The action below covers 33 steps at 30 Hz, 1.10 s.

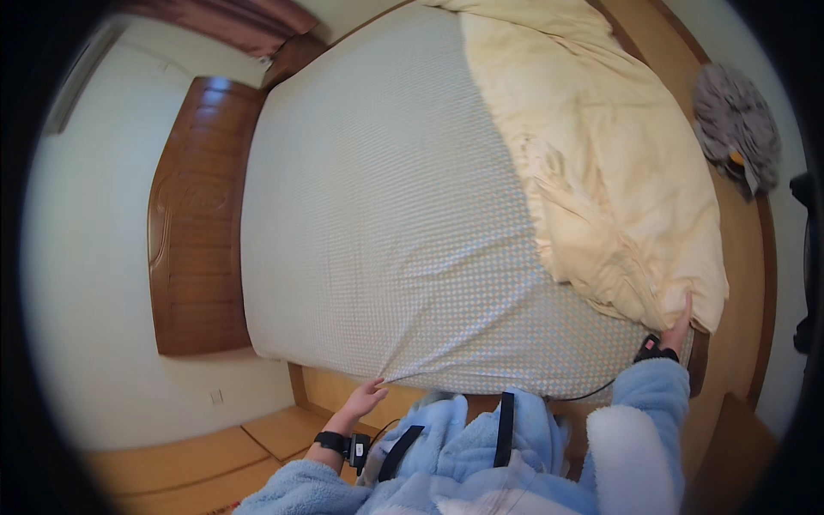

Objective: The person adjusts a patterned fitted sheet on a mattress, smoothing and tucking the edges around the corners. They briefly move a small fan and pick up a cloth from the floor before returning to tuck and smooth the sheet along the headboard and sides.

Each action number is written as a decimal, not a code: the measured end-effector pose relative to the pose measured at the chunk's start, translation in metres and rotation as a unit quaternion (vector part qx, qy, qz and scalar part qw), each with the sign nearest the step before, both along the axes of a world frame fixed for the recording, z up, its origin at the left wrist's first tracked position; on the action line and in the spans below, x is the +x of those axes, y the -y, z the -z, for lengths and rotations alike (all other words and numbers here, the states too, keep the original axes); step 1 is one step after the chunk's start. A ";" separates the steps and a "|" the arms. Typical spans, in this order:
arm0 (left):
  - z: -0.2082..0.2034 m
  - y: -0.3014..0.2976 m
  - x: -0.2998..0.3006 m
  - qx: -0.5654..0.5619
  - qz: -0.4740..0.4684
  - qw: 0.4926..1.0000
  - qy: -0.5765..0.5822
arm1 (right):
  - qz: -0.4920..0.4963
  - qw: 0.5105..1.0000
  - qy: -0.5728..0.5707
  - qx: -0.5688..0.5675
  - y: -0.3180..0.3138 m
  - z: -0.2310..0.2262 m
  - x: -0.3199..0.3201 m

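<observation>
A bed sheet [378, 215] with a small pale check pattern covers the mattress. My left hand [367, 398] is at its near edge, fingers closed on the fabric, and creases fan out from the fingertips across the sheet. To the right, a cream quilt [609, 146] lies bunched over the foot end of the bed. My right hand [676, 333] is at the quilt's near corner, with one finger stretched along the cloth and the others partly hidden; it appears to grip the edge.
A carved wooden headboard [202, 219] stands at the left against a white wall [94, 257]. Reddish-brown curtains [236, 24] hang at the far left. On the wooden floor at the right sits a grey fluffy heap [734, 116]. A thin dark cable [588, 393] runs along the near bed edge.
</observation>
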<state>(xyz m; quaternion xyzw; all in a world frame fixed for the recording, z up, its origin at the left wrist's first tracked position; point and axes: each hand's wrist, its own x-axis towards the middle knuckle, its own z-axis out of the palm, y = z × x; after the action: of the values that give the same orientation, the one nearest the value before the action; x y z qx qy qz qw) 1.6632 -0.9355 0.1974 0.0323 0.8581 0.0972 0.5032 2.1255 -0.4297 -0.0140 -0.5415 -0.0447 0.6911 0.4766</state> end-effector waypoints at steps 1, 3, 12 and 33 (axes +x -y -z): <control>0.001 0.005 0.002 0.027 -0.006 1.000 0.005 | -0.008 1.000 0.004 0.006 -0.003 -0.004 0.000; 0.004 0.013 0.004 0.087 -0.033 0.996 0.014 | -0.058 0.998 0.001 -0.020 -0.018 -0.018 -0.002; -0.007 0.107 -0.015 0.253 -0.086 0.963 -0.033 | -0.270 0.854 0.307 0.321 -0.067 -0.245 -0.249; -0.007 0.263 -0.110 0.342 -0.130 0.929 -0.055 | -0.763 0.418 0.069 0.489 0.459 -0.316 -0.573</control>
<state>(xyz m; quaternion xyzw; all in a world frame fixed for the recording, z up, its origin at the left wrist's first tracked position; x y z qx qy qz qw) 1.5527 -1.1990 0.2045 0.0960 0.7956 0.4479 0.3965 1.5522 -0.8883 0.3024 -0.0064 -0.8023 0.5932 -0.0664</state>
